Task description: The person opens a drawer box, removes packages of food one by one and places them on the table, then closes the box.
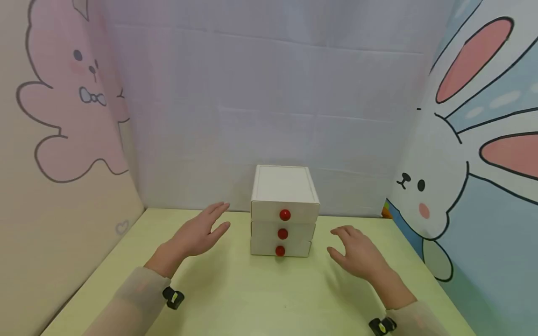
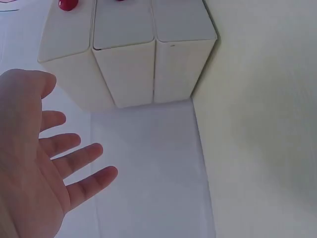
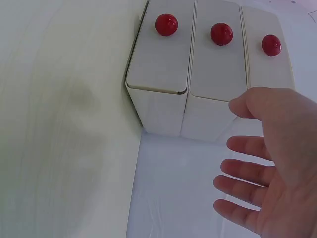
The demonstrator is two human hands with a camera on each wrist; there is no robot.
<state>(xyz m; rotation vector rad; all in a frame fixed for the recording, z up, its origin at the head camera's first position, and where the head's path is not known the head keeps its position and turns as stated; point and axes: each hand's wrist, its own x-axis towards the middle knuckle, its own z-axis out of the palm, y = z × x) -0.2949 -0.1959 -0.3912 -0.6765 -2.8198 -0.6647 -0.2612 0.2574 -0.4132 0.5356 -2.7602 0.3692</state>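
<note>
A white box of three stacked drawers (image 1: pixel 286 184) stands at the back middle of the table, each drawer front bearing a round red knob (image 1: pixel 285 214). All three drawers look closed. To its left, my left hand (image 1: pixel 195 235) hovers above the table with fingers extended, apart from the box. On the other side my right hand (image 1: pixel 359 252) is held in the air, its fingers slightly bent and touching nothing. Both wrist views show the drawer box (image 2: pixel 126 69) beyond loosely spread fingers, and the red knobs (image 3: pixel 221 33) appear in the right one.
The pale yellow-green table (image 1: pixel 260 298) meets a white cloth backdrop (image 1: pixel 269 102) behind the box. A side panel with a pink cartoon animal (image 1: pixel 80 116) rises at the left. Another panel with a white cartoon rabbit (image 1: pixel 437 186) borders the right.
</note>
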